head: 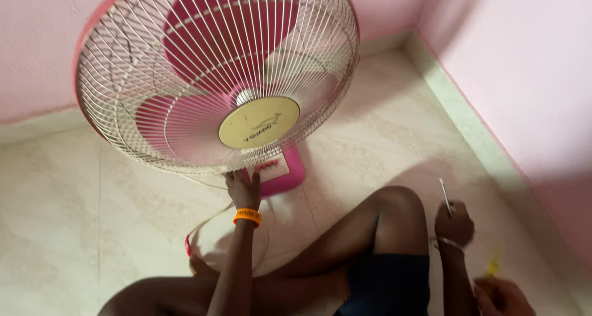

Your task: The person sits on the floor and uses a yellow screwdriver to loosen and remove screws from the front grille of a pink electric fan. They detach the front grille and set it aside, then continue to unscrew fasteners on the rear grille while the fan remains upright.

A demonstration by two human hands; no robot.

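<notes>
On the floor, beside the fan (216,75).
Your left hand (243,189) grips its base (280,171); keep it steady while your right hand (454,223), closed around a thin tool (445,196), approaches.

Orange wristband (247,217) — dark shorts (388,284) (silver bracelet (448,243))

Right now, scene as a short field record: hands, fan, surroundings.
left hand: grips the fan's base just under the grille; orange wristband on wrist
right hand: closed on a thin metal tool, pointing up, bangle on wrist
table fan: cream wire grille, pink blades, pink base, on the floor
cord: white, loops on floor by left arm
floor: pale tile, pink walls
other hand: lower right, holds something yellow
</notes>
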